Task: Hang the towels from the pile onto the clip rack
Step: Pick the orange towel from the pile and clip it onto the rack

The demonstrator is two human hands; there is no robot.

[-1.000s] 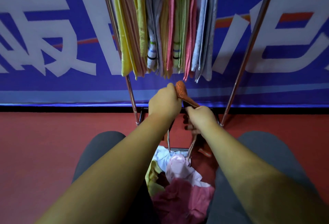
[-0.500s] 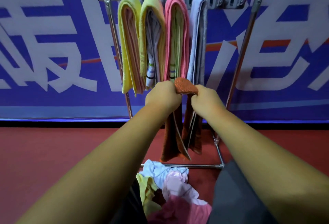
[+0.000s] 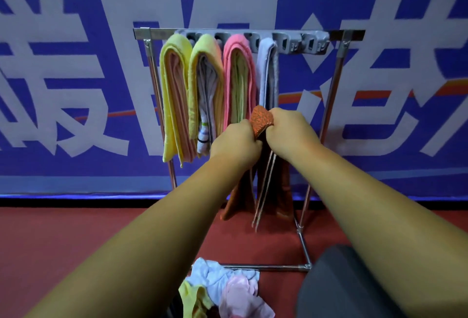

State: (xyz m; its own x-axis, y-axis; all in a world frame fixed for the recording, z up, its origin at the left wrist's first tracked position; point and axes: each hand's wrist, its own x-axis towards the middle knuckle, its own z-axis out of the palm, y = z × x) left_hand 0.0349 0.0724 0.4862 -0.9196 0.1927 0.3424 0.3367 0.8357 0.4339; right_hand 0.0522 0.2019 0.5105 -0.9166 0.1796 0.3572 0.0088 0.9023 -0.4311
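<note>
Head view: both arms reach fwd to the clip rack [image 3: 354,35]. L hand [image 3: 235,138] and R hand [image 3: 291,130] sit close together, each w/ fingers curled tight on the folded top of the orange towel [image 3: 260,121]. The fold bunches up between the two fists. The rest of the towel hangs down below the hands in two dark lengths w/ pale edge stripes, ending above the floor [image 3: 76,241] inside the rack frame.

Vs 0.5 s ago: the hands have come up a bit, now level w/ the lower part of the hung towels, not at their bottom ends. The fists are nearer each other and the fold stands up more. Vs 1 s ago: the towel was only just lifted, low by the rack base.

On the bar, L to R: yellow towel [image 3: 174,95], yellow-green towel [image 3: 202,64], pink towel [image 3: 238,72], grey towel [image 3: 267,72]. The orange fold is just in front of the grey one's lower part. Grey clips [image 3: 311,44] show at the bar's R end.

The pile [image 3: 222,284] lies on the floor by the rack's near base bar: white, pink and yellow pieces. A dark trouser knee [image 3: 342,279] is at lower R. Blue banner [image 3: 76,64] w/ big white characters is behind.
</note>
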